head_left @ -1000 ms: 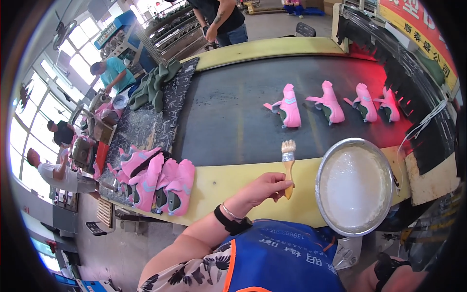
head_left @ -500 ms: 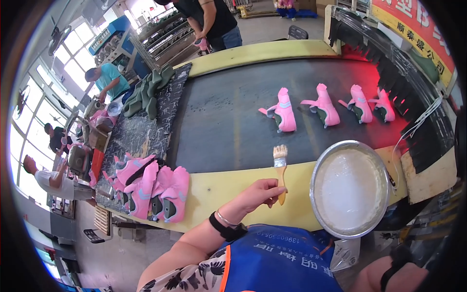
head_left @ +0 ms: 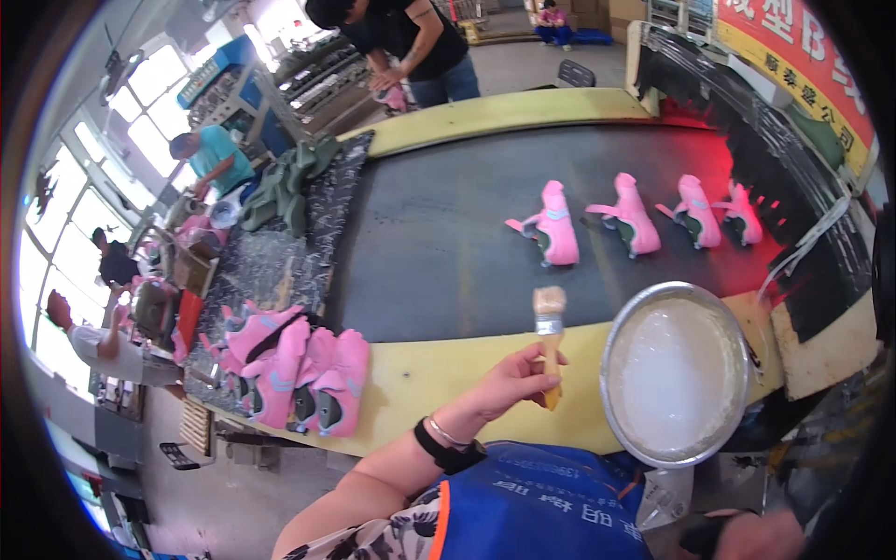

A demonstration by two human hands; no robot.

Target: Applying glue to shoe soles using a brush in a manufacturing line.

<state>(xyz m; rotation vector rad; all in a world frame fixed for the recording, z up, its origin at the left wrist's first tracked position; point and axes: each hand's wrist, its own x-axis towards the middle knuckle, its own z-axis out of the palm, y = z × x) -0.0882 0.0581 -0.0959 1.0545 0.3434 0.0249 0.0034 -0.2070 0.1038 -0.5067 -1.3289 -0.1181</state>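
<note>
My left hand point(head_left: 516, 381) pinches the wooden handle of a flat paintbrush point(head_left: 549, 322), bristles up and coated with something pale. It is over the yellow front edge of the bench. To its right stands a metal basin point(head_left: 609, 373) of white liquid, apart from the brush. My right hand point(head_left: 761, 536) is low at the right, smeared by motion, its fingers not clear. Beyond the brush, several pink shoes point(head_left: 557, 224) with grey-green openings sit in a row on the dark conveyor belt point(head_left: 420, 252).
More pink shoes point(head_left: 341, 383) are piled at the bench's left end. Dark green boot-shaped pieces point(head_left: 285, 187) lie farther back. A red-lit tunnel with a black fringe point(head_left: 747, 131) stands at right. A person in black point(head_left: 420, 47) works across the belt; others are at left.
The brush has turned more upright and come slightly closer to the view, still in my left hand. My right arm has shifted lower at right. The person across leans further forward.
</note>
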